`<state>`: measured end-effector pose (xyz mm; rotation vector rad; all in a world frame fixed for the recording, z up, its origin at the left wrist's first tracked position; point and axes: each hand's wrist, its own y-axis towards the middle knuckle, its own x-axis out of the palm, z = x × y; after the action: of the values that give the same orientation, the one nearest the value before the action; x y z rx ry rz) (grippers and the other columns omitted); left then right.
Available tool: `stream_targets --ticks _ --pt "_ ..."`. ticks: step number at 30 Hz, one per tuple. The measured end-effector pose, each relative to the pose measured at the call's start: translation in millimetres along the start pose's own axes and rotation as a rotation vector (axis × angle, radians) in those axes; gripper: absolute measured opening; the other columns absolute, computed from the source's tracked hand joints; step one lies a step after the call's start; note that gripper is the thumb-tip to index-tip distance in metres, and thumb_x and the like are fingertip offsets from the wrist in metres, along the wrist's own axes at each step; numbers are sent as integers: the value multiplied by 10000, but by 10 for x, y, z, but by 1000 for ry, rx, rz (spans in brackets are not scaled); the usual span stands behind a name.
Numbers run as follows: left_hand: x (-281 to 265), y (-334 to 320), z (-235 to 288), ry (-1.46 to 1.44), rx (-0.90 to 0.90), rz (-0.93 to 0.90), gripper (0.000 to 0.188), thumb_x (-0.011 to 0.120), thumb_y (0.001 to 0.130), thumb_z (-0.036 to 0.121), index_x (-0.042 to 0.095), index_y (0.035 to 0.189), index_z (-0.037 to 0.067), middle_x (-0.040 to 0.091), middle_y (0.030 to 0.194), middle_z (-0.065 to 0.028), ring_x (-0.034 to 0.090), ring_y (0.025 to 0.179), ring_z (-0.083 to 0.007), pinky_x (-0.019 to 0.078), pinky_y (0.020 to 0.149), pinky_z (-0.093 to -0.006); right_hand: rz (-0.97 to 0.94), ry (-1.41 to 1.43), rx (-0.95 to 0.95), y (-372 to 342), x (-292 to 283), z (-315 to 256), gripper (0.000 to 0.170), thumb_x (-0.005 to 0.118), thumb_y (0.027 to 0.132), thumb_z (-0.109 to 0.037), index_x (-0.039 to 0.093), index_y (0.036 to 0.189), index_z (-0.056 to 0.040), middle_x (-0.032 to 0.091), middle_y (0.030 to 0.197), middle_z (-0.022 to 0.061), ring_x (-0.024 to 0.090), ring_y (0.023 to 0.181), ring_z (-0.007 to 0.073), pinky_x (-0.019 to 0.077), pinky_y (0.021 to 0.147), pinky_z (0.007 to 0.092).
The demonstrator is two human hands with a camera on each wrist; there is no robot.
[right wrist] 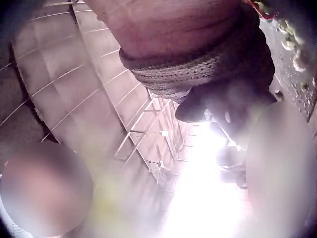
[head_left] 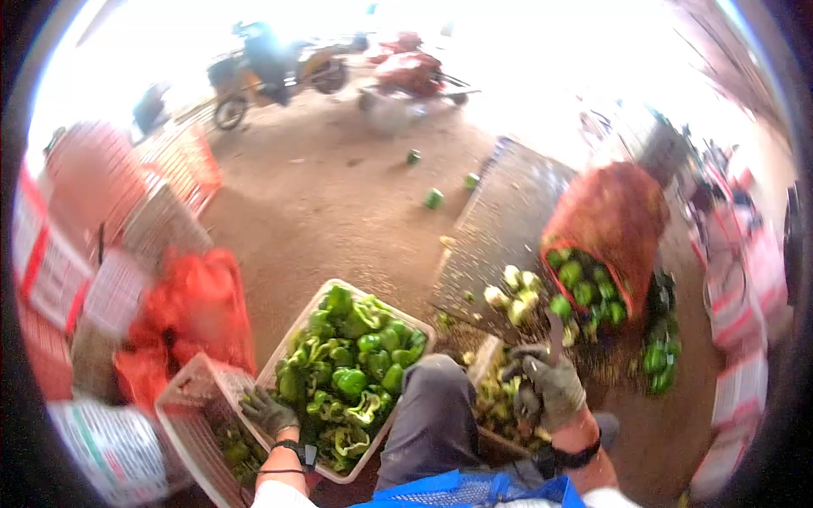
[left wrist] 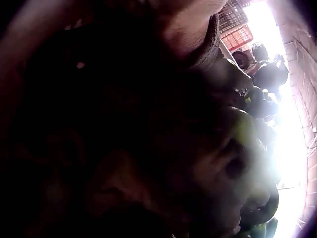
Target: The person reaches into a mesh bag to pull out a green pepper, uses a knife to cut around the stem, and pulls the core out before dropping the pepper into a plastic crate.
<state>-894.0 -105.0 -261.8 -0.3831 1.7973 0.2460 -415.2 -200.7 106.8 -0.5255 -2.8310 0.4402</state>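
Note:
My gloved left hand [head_left: 271, 413] is at the left side of a white crate [head_left: 269, 366] heaped with green bell peppers [head_left: 349, 383], its fingers spread over the gap beside an emptier pinkish crate [head_left: 179, 403]. Dark pepper shapes crowd close in the left wrist view, where that hand is mostly lost in shadow. In my gloved right hand [head_left: 555, 391] I grip a knife [head_left: 555, 333], its blade pointing up and away. Below this hand stands a smaller box of yellowish-green scraps [head_left: 496, 396]. The right wrist view shows the knitted glove cuff [right wrist: 183, 74], with the fingers largely hidden.
A red mesh sack [head_left: 611, 212] spills green peppers onto a dark board [head_left: 508, 216], beside pale pepper cores [head_left: 518, 296]. Loose peppers [head_left: 434, 199] lie on the dirt floor. Red bags [head_left: 199, 296] and stacked crates stand left; a motorbike [head_left: 275, 68] is parked at the back.

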Motion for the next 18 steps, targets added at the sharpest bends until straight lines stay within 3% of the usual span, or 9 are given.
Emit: stream_targets --ticks 3,5,8,10,12,15,16,17,18 --pt "-736 -210 178 -45 -78 -116 672 454 911 242 250 1545 158 171 1619 -125 148 1480 -370 99 1203 -473 -48 -413 -445 34 -563 293 254 590 956 -151 579 1159 0 683 899 116 497 408 119 458 401 270" --pt "6 30 -53 46 -4 6 680 472 921 301 251 1548 157 215 1604 -142 192 1472 -344 119 1200 -478 52 -359 -322 -202 -755 309 253 564 972 -147 573 1178 1 686 904 112 496 409 108 452 406 256" --pt "-450 20 -66 -55 34 -103 736 559 906 367 269 1541 132 243 1585 -169 258 1436 -395 176 1189 -481 203 126 112 -456 -1134 498 272 565 965 -146 561 1188 11 697 918 132 497 409 91 444 404 239" --pt "-426 175 -169 -308 91 213 647 636 902 309 415 1463 74 393 1482 -221 403 1347 -382 394 1062 -440 234 152 155 -471 -1458 664 277 569 960 -152 561 1180 16 699 914 137 503 410 90 461 412 239" --pt "-466 238 -191 -672 162 69 568 635 912 289 475 1402 52 475 1393 -204 477 1250 -342 435 999 -417 246 196 151 -488 -1627 603 276 574 955 -156 564 1171 16 699 901 133 507 410 91 477 417 239" --pt "-1653 55 251 -1219 278 -149 459 634 927 260 564 1312 20 598 1260 -179 587 1104 -282 496 905 -383 244 257 37 -457 -1659 420 260 566 958 -140 566 1166 16 693 860 107 504 410 90 471 401 230" --pt "-2757 -686 812 -1195 345 -321 286 625 946 217 659 1130 1 691 1015 -94 620 839 -173 516 769 -295 215 253 18 -417 -1653 387 257 565 960 -137 565 1167 16 692 860 104 507 412 89 470 400 227" --pt "-2549 -742 928 -1211 855 -109 245 636 949 229 684 1064 18 699 933 -53 614 738 -142 514 680 -257 189 249 -4 -372 -1635 354 255 563 962 -133 565 1168 17 691 860 102 510 414 88 470 400 225" --pt "-3103 -1275 1287 -1308 785 -464 212 655 938 228 713 1017 40 699 885 -42 625 717 -135 519 658 -251 165 245 -27 -336 -1608 317 253 562 964 -130 565 1169 17 691 859 99 513 416 87 469 399 222"
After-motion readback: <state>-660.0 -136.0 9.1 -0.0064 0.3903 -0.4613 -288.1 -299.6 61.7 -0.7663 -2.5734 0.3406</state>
